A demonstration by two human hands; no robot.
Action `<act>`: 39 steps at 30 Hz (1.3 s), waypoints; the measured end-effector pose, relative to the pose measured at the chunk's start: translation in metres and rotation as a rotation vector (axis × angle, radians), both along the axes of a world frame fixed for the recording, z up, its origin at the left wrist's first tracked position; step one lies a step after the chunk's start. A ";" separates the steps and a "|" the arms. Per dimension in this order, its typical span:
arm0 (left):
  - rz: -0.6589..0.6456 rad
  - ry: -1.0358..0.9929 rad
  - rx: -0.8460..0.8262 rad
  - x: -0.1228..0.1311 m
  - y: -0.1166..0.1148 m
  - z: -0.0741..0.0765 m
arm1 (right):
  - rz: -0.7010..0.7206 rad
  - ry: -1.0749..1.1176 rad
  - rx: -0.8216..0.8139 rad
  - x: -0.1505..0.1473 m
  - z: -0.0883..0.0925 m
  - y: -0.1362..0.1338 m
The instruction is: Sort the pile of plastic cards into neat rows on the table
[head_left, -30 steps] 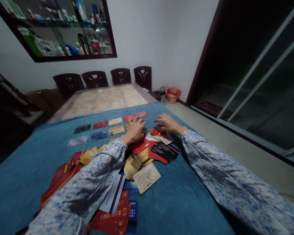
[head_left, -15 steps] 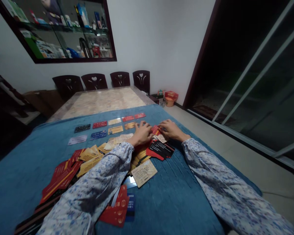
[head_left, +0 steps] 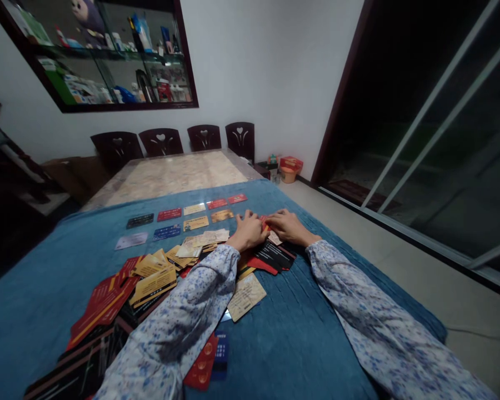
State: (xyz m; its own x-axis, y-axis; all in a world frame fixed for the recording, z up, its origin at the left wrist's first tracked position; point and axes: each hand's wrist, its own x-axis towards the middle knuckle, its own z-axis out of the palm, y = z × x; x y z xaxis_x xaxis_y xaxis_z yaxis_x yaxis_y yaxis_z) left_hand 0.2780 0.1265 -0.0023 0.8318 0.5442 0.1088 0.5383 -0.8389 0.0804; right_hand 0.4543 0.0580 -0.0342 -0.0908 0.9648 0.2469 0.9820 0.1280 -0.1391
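Note:
My left hand point(head_left: 250, 231) and my right hand point(head_left: 289, 226) meet over the right part of a spread of cards. Between their bent fingers is a red card point(head_left: 266, 226), mostly covered. Just below the hands lie a black card point(head_left: 277, 254) with pale print and another red card point(head_left: 263, 265). A cream card point(head_left: 246, 297) rests apart, nearer to me. Under and left of my left sleeve are yellow cards point(head_left: 154, 284), dark red cards point(head_left: 104, 305) and black cards point(head_left: 81, 361). My left forearm hides part of the pile.
Cards lie in rows farther up the blue cloth point(head_left: 316, 333), among them a blue card point(head_left: 167, 232) and a silver card point(head_left: 131, 241). Red cards point(head_left: 202, 366) lie near me. Beyond stand a marble-topped table point(head_left: 179, 166) and several dark chairs point(head_left: 240, 140). A sliding door point(head_left: 420, 139) is at right.
My hands have drawn closer together around the red card, the left one shifting right and slightly nearer. My left forearm has moved right, uncovering more of the yellow and black cards.

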 end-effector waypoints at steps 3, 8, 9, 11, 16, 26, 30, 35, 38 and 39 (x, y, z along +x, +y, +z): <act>0.001 0.002 0.003 -0.001 -0.003 0.002 | 0.006 -0.001 0.003 -0.003 0.001 -0.001; -0.024 0.008 0.000 -0.007 -0.008 0.007 | 0.038 -0.003 0.014 -0.005 0.001 -0.001; -0.037 0.013 -0.001 -0.008 -0.009 0.007 | 0.043 -0.002 0.016 -0.004 0.001 -0.001; -0.064 0.024 0.002 -0.010 -0.010 0.007 | 0.054 0.004 0.025 -0.004 -0.001 -0.001; -0.114 0.035 0.028 -0.015 -0.009 0.003 | 0.092 0.035 0.055 -0.001 -0.005 -0.004; -0.199 0.077 0.077 -0.023 -0.009 0.010 | 0.160 0.063 0.106 0.001 -0.004 -0.010; -0.226 0.070 0.108 -0.025 -0.010 0.016 | 0.197 0.080 0.149 0.003 -0.005 -0.010; -0.237 0.047 0.120 -0.026 -0.009 0.020 | 0.223 0.107 0.218 0.007 -0.009 -0.007; -0.218 -0.010 0.111 -0.027 -0.007 0.019 | 0.232 0.134 0.260 0.009 -0.011 -0.004; -0.209 -0.036 0.102 -0.028 -0.006 0.019 | 0.233 0.140 0.274 0.009 -0.011 -0.004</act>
